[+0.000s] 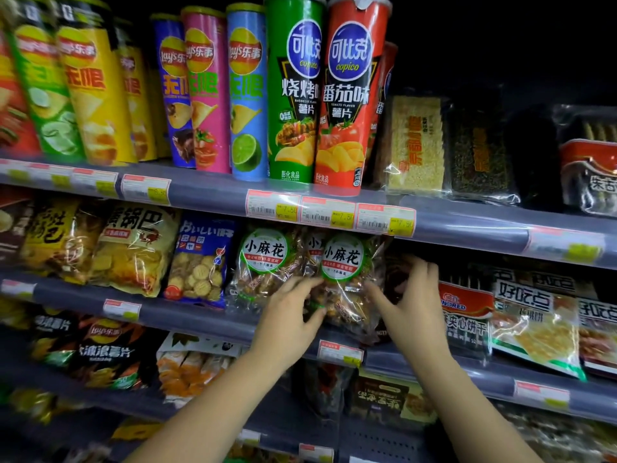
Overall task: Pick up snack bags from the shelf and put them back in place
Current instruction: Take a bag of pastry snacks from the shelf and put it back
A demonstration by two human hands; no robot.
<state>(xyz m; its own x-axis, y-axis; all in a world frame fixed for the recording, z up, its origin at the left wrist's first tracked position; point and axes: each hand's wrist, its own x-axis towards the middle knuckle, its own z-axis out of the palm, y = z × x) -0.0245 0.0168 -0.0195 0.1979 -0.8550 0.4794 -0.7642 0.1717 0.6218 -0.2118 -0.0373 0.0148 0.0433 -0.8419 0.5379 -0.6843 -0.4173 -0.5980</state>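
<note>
A clear snack bag of small twisted dough sticks, with a round white and green label, stands at the front of the middle shelf. My left hand grips its lower left side, fingers curled onto the plastic. On the bag's right side is my right hand, fingers spread and touching the edge. A second, matching bag stands just to the left, partly behind my left hand.
Tall chip tubes fill the upper shelf. A blue cracker bag and yellow crisp bags sit left of the twist bags; biscuit packs sit right. Price tags line the shelf edges. More bags fill the lower shelf.
</note>
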